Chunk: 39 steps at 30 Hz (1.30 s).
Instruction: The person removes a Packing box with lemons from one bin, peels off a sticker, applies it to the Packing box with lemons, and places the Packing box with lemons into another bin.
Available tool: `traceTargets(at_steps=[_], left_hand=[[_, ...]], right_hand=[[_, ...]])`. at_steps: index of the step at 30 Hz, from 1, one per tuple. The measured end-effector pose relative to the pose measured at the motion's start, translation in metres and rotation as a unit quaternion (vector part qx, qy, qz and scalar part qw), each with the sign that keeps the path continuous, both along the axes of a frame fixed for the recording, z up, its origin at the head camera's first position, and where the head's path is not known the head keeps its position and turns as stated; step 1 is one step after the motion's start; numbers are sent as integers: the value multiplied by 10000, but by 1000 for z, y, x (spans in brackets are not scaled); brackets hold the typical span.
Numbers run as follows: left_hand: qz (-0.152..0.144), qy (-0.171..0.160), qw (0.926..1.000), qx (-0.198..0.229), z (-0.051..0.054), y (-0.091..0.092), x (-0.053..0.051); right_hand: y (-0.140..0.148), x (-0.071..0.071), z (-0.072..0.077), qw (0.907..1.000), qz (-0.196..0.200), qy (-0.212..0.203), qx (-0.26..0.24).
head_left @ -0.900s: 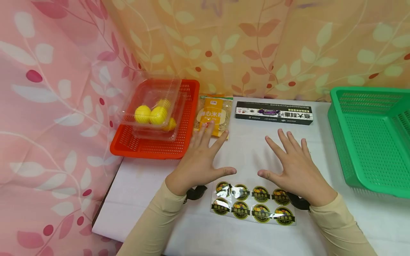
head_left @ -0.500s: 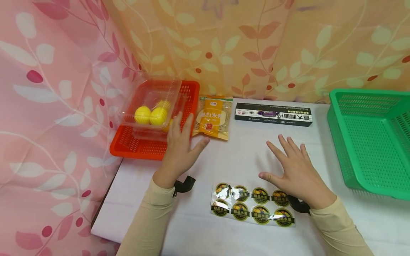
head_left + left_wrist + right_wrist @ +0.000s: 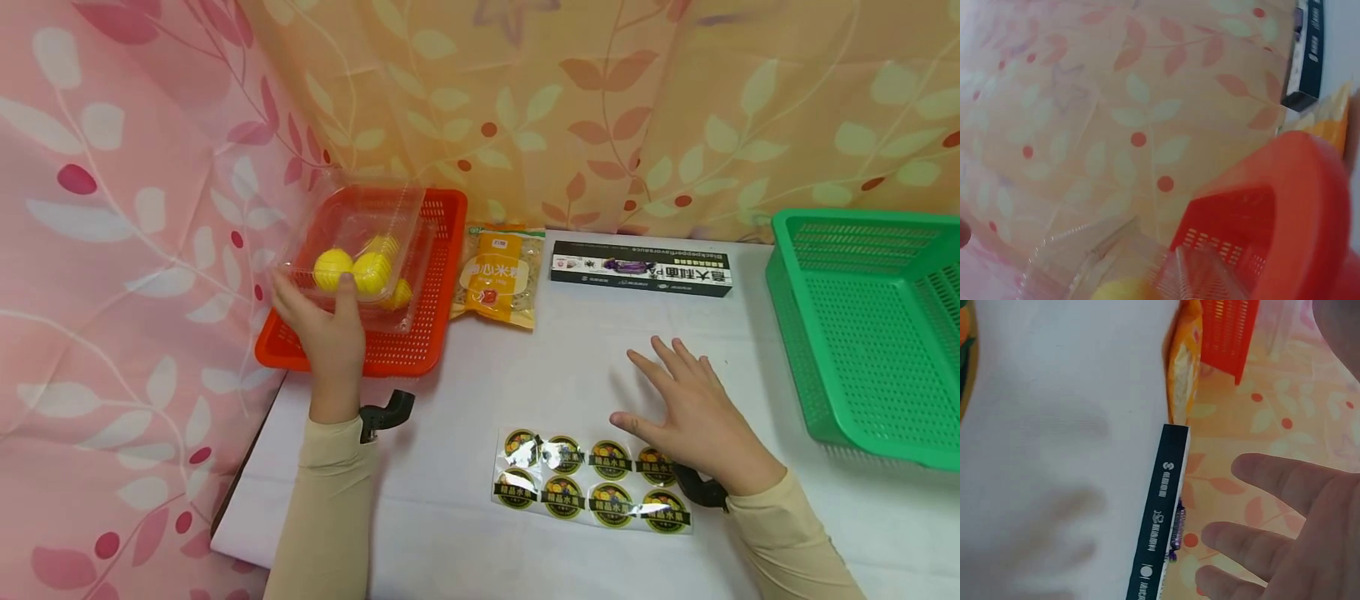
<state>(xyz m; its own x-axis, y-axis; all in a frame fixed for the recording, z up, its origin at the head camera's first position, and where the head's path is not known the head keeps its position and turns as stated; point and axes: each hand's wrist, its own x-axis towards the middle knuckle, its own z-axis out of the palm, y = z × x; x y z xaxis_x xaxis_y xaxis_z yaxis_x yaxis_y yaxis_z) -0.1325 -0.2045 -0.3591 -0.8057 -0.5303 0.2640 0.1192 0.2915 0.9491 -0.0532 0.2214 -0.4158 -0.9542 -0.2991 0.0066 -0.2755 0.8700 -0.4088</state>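
My left hand (image 3: 330,342) is over the near left side of the red basket (image 3: 429,329), thumb and fingers spread apart at the near edge of a clear plastic box (image 3: 360,212). Whether the fingers touch the box is unclear. The box's lid stands raised, and several yellow balls (image 3: 333,268) show through the plastic. In the left wrist view, the clear box (image 3: 1107,250) and the basket rim (image 3: 1310,206) appear, with only a fingertip at the left edge. My right hand (image 3: 697,417) hovers above the table with spread fingers, holding nothing, near a sheet of round fruit stickers (image 3: 588,479).
Right of the red basket lies an orange-labelled bag of noodles (image 3: 495,275). Beside it is a long black-and-white pasta box (image 3: 641,268). A green basket (image 3: 795,333) stands at the right. Patterned cloth walls (image 3: 525,125) rise at the back and left.
My left hand has moved left, from above the table near the noodle bag to the clear box in the red basket. The right hand has shifted only slightly.
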Motion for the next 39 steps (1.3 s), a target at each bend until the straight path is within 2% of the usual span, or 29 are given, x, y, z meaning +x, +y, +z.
traceTargets(at_steps=[2, 6, 9, 11, 13, 15, 17, 19, 23, 25, 31, 35, 39], left_hand=[[207, 49, 9964, 820, 1, -7, -4], [446, 96, 9755, 2154, 0, -19, -8], [460, 306, 9531, 2975, -1, -25, -10], [410, 386, 9342, 3523, -2, -27, -11], [343, 310, 9133, 4046, -4, -28, -13], [246, 165, 8971, 4408, -6, -30, -14], [143, -48, 8853, 4649, -7, -31, -15], [-4, -184, 8774, 4794, -8, -33, -16], [-158, -415, 8687, 4933, -7, -36, -18], [-92, -456, 8690, 4926, -7, -37, -19], [-2, -390, 8790, 4753, -7, -37, -22], [24, -501, 8858, 4613, -5, -36, -25], [147, -633, 8886, 4540, -5, -31, -32]], right_hand=[[1, 1, -3, 9999, -3, -101, -70], [3, 3, -9, 9996, -13, -231, -151], [4, 4, -13, 9994, -44, -276, -180], [5, 4, -14, 9993, -56, -284, -220], [5, 4, -15, 9993, -62, -272, -264], [6, 5, -16, 9993, -72, -225, -290], [7, 5, -17, 9993, -91, -190, -313], [7, 5, -17, 9993, -111, -156, -315], [8, 5, -18, 9993, -117, -148, -323], [8, 5, -19, 9993, -106, -137, -331], [9, 5, -19, 9993, -113, -71, -340], [9, 6, -21, 9992, -117, -53, -371], [12, 8, -23, 9992, -154, 4, -374]])
